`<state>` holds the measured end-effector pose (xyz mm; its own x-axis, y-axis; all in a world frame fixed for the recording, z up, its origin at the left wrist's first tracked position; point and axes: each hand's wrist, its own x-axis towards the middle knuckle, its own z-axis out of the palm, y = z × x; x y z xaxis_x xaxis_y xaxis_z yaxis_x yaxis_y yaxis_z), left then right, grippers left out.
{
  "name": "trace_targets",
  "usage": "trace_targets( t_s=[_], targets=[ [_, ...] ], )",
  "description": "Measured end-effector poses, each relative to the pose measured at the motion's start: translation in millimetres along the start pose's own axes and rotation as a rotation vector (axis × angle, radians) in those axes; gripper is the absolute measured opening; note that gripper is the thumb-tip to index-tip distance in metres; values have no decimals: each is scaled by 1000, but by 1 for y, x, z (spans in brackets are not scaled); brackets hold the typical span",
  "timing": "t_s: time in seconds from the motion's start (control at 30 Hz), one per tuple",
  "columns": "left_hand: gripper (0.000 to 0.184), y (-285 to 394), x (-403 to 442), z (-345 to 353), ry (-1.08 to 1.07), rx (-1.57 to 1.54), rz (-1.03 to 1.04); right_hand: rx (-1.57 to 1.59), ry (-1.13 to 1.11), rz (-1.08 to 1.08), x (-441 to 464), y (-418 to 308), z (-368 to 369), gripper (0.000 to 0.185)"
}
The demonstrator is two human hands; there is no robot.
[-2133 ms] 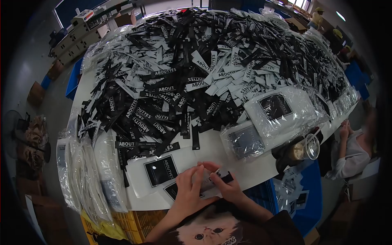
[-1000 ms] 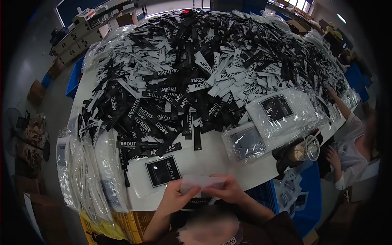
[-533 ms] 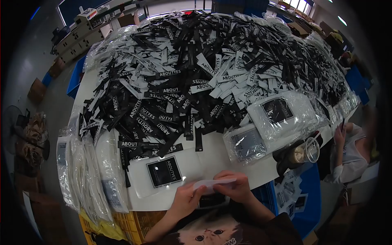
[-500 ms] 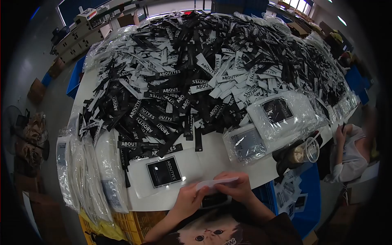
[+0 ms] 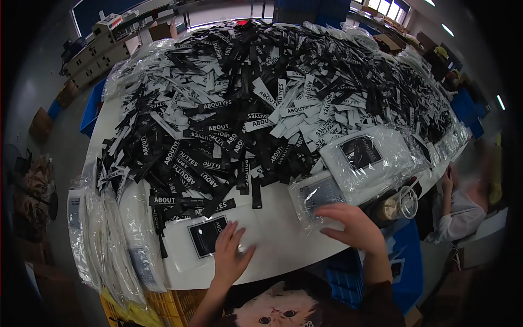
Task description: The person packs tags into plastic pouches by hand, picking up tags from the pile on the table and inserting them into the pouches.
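Note:
My left hand (image 5: 231,256) is open, its fingers spread over the right side of a flat white pack (image 5: 180,245) with a black printed square (image 5: 207,237). Whether the fingertips press on it I cannot tell. Out to the right, my right hand (image 5: 354,226) is open, thumb apart from the fingers, with nothing visible in it. It is beside a clear-wrapped pack with a grey panel (image 5: 321,195). Behind both hands rises a large heap of black and white printed strips (image 5: 218,117), many lettered "ABOUTYES".
Another wrapped white pack (image 5: 381,163) lies at the right. Plastic-wrapped bundles (image 5: 117,240) line the left edge. Near the right edge is a clear plastic cup (image 5: 406,203). Below stand a blue bin (image 5: 411,261) and a yellow crate (image 5: 174,305). Another person (image 5: 463,212) sits at the right.
My hands were together at the table's front edge holding a thin white piece. They have now parted, left onto the flat pack, right outward. The piece is no longer visible in them.

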<state>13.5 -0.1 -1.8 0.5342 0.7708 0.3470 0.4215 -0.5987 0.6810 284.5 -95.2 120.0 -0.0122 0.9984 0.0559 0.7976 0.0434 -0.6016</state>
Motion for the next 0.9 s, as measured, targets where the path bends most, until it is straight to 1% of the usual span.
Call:
trace_targets(
  t_s=[0.03,0.07,0.13,0.2,0.27,0.3,0.33,0.4,0.43,0.47,0.53,0.57,0.63,0.67,0.7,0.77,0.8,0.87,0.9],
  targets=[
    [36,-2,-1,4,0,96,41,23,78,-17,26,5,5,35],
    [36,-5,-2,6,8,97,47,44,158,-37,54,10,9,35],
    [37,-9,-6,8,-20,113,59,-87,292,-150,114,33,20,38],
    [36,-11,-6,8,-7,94,59,-418,458,-232,164,51,35,44],
    [36,-12,-6,9,6,72,59,-765,418,-163,191,63,47,50],
    [36,-12,-7,9,4,71,53,-849,463,-191,206,86,57,41],
    [36,-12,-7,9,4,70,46,-859,466,-197,208,89,56,41],
    [36,-13,-7,8,13,65,42,-748,541,-271,206,93,54,31],
    [36,-12,-7,8,5,64,34,-691,640,-357,202,80,48,22],
    [36,-12,-7,8,11,49,33,-705,632,-361,197,72,44,22],
    [36,-13,-7,8,9,63,47,-487,761,-428,186,59,36,17],
    [36,-13,-7,8,10,52,47,-497,755,-426,178,50,32,17],
    [35,-14,-8,9,9,66,61,358,677,86,167,36,25,7],
    [35,-15,-8,8,11,62,63,610,639,142,167,53,22,9],
    [35,-15,-8,8,10,59,65,605,642,140,169,51,19,9],
    [35,-15,-8,9,10,60,73,1206,828,-62,175,46,16,9],
    [35,-15,-8,9,9,69,70,1317,853,-114,174,46,13,6],
    [35,-15,-8,9,5,81,74,1430,845,-94,173,48,0,6],
    [35,-15,-8,9,8,79,74,1456,836,-144,175,50,-2,6]
  ],
)
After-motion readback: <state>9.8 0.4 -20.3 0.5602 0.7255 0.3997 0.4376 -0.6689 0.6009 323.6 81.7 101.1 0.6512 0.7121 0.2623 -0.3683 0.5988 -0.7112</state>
